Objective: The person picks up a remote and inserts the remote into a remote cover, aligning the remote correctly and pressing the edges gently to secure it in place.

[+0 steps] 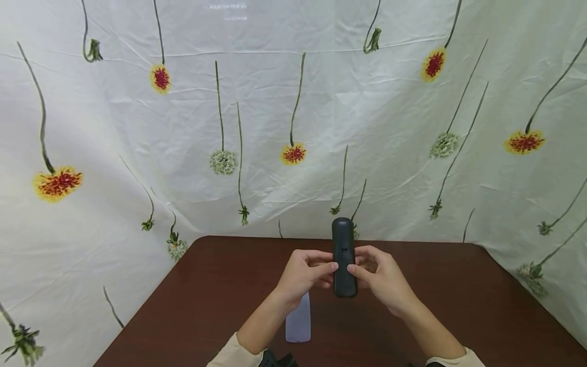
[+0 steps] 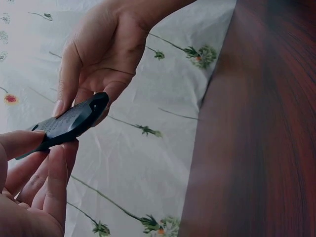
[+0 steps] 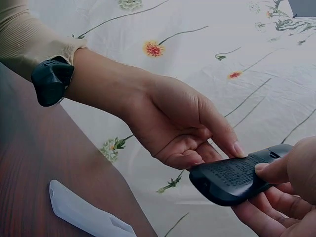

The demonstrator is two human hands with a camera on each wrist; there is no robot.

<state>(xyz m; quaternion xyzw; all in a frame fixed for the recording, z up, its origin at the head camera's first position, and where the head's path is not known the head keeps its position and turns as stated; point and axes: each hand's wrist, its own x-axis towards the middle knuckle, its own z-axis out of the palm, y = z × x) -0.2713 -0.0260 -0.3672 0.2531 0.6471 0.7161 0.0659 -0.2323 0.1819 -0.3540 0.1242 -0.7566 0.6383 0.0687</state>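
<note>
A black remote control (image 1: 343, 234) is held upright above the table, its back turned toward the head camera. My left hand (image 1: 306, 272) pinches its left edge, thumb on the back and fingers behind. On the opposite edge, my right hand (image 1: 381, 278) grips it the same way. Small raised print covers the back of the remote (image 3: 229, 175) in the right wrist view, with a small latch notch further along. Below the left forearm, a pale, translucent slim cover (image 1: 298, 321) lies on the table; the left wrist partly hides it in the head view.
The dark reddish-brown table (image 1: 238, 270) has rounded far corners. Behind and beside it hangs a white cloth (image 1: 257, 117) printed with flowers and stems. A black band with a small device (image 3: 52, 81) sits on the left wrist by the beige sleeve (image 3: 29, 39).
</note>
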